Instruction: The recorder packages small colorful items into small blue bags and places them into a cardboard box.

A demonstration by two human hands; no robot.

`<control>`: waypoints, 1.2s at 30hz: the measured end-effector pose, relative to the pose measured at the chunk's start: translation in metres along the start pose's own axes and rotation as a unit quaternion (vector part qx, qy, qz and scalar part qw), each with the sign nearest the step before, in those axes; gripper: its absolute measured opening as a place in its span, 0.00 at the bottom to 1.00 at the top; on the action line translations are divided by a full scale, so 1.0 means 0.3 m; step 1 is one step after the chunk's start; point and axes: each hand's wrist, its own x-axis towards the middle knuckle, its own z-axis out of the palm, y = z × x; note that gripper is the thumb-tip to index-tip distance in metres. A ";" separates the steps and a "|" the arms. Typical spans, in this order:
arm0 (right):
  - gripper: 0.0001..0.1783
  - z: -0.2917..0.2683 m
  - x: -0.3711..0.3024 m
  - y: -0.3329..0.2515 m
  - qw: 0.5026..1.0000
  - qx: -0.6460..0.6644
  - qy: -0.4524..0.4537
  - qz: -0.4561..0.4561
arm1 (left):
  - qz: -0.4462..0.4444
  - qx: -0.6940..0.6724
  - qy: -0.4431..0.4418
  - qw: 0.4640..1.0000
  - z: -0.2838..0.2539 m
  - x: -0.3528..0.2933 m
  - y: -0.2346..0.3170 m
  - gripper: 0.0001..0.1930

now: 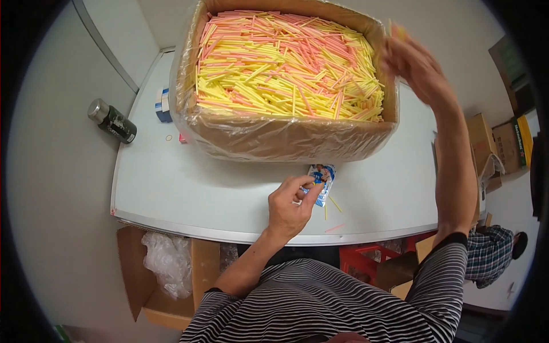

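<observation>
My left hand (289, 208) is closed above the front of the table, thumb and fingers pinching the edge of a small blue-and-white printed packet (325, 173). Up at the right rim of a big cardboard box (274, 137), my right hand (416, 67) is raised and smeared by motion. A few pink and yellow sticks (398, 31) poke out past its fingers. The box, lined with clear plastic, is heaped with short thin pink and yellow sticks (274, 63). Beside the packet lie loose yellow sticks (335, 204), and a pink stick (336, 227) lies nearer the table's edge.
A dark flask with a metal lid (112, 120) is at the white table's (166, 194) left edge. Behind the big box's left side sits a small blue box (163, 105). Below the table, an open carton (134, 268) holds clear plastic. Another person (490, 256) and stacked cartons (483, 137) are at the right.
</observation>
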 end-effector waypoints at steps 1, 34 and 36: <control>0.17 0.020 -0.082 -0.009 0.996 0.071 -0.029 0.042 | -0.017 -0.108 0.022 0.994 -0.007 0.004 0.024 0.10; 0.15 0.431 -0.851 0.793 0.959 0.033 0.256 0.117 | -0.122 0.200 -0.110 0.966 0.186 0.142 -0.236 0.14; 0.16 0.431 -0.851 0.789 0.958 0.038 0.259 0.117 | -0.111 0.189 -0.121 0.968 0.166 0.132 -0.240 0.14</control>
